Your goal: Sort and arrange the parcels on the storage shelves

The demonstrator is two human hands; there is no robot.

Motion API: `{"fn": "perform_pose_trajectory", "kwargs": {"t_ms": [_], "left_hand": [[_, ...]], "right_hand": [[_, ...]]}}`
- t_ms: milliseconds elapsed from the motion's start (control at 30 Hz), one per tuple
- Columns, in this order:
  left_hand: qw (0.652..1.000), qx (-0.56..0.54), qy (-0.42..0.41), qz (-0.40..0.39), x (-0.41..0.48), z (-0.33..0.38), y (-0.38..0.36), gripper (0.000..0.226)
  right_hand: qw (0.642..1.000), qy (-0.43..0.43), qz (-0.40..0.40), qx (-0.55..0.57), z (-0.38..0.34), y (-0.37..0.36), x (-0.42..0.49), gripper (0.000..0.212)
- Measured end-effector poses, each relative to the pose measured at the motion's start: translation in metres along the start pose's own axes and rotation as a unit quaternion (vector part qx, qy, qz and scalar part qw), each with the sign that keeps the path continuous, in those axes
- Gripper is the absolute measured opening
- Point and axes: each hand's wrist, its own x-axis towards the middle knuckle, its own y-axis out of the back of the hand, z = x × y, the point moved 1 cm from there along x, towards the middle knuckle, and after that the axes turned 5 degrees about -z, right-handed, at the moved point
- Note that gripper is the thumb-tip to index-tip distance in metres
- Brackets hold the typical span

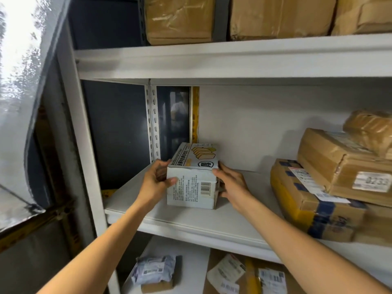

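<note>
While the white box (194, 177) stands on the middle shelf (191, 221) near its left end, the left hand (156, 183) and the right hand (231, 184) hold it by its two short sides, fingers (171, 181) curled on the edges. It looks stiff and light; its smooth cardboard may slip, so gripping both sides seems safest.

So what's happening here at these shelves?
A person is handling a white printed box on the middle shelf. The left hand grips its left side and the right hand its right side. The box appears to sit on the shelf near the left end. A stack of brown taped parcels lies further right on the same shelf. More parcels are on the shelf above and the one below.
</note>
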Motion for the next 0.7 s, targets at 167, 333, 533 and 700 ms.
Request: {"fn": "perform_pose_trajectory", "kwargs": {"t_ms": [167, 333, 533, 700], "left_hand": [[0.964, 0.263, -0.034, 0.008, 0.004, 0.041, -0.003, 0.045], [0.916, 0.366, -0.136, -0.094, 0.0, 0.091, -0.055, 0.059], [0.883, 0.402, -0.187, -0.151, 0.008, 0.125, -0.122, 0.062], [0.879, 0.369, -0.234, -0.191, 0.01, 0.156, -0.183, 0.064]], "right_hand": [[0.932, 0.062, -0.013, -0.356, -0.04, 0.007, -0.02, 0.031], [0.799, 0.034, -0.03, -0.6, -0.072, 0.031, -0.053, 0.051], [0.773, 0.027, 0.005, -0.634, -0.11, 0.086, -0.109, 0.046], [0.743, -0.016, 0.029, -0.669, -0.138, 0.146, -0.164, 0.039]]}}
